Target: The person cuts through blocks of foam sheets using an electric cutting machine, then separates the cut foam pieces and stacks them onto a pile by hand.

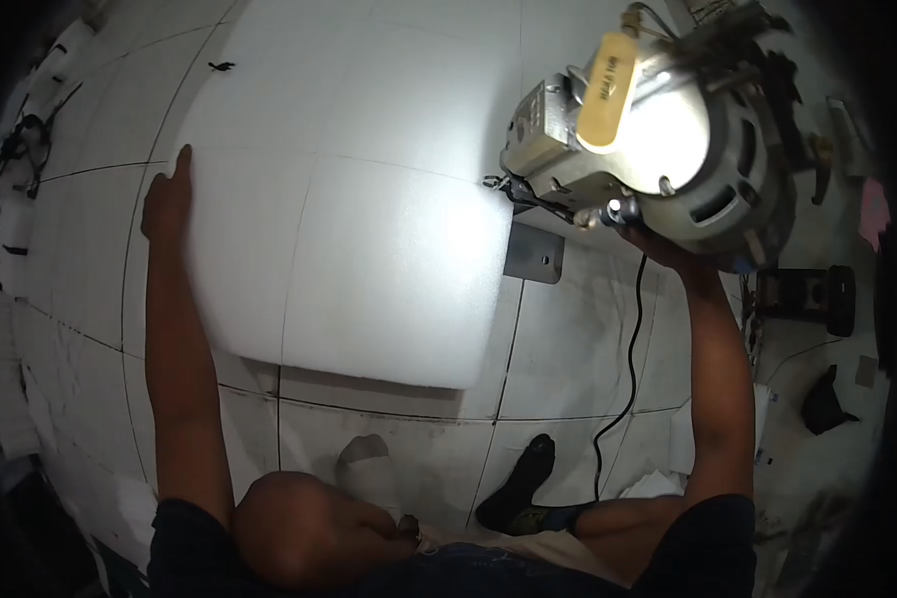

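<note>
A thick white foam-like block (389, 269) lies on the tiled floor in front of me, with thin lines across its top. My left hand (168, 194) is at the block's left edge, one finger stretched forward along it. My right hand (658, 247) is at the near underside of a metal cutting machine (558, 164) with a round motor housing and a yellow label; the machine hides most of its fingers. The machine's flat metal base plate (535, 252) stands beside the block's right edge. A bright lamp glare covers part of the machine.
A black cable (635, 359) runs from the machine toward my right leg. A black device (805, 301) and a dark pointed object (827, 402) lie at the right. White rolls or bundles (2, 369) line the far left. My feet are near the block's front edge.
</note>
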The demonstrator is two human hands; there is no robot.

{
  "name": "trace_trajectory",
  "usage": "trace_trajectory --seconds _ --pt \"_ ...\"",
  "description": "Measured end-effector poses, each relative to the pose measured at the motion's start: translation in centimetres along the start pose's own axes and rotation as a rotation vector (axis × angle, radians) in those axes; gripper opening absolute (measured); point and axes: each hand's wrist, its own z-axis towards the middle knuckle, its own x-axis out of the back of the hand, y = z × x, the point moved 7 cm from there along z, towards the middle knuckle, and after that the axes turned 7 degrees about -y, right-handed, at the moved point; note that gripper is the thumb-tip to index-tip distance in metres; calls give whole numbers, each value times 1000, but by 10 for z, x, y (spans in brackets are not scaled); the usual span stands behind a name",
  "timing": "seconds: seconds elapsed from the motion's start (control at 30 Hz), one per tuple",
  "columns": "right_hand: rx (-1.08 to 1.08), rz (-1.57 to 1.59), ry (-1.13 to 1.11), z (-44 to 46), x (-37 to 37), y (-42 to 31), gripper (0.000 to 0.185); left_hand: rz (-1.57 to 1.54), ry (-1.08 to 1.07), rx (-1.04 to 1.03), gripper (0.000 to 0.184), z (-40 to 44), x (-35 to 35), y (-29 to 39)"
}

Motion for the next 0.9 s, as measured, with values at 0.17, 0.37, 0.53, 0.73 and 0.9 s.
trace_trajectory --seconds 0.17,0.37,0.53,0.73,0.9 --pt "-177 654 -358 -25 -22 25 51 20 3 69 99 -11 2 5" --pt "-119 324 -202 -61 -49 28 51 39 28 90 97 -12 1 5" --pt "-112 239 -141 -74 -57 28 51 28 60 73 97 -19 5 7" --pt "-59 306 -283 -67 -49 29 47 27 32 86 96 -20 6 4" --pt "-8 277 -331 -66 -47 20 39 32 80 44 94 -18 4 4"
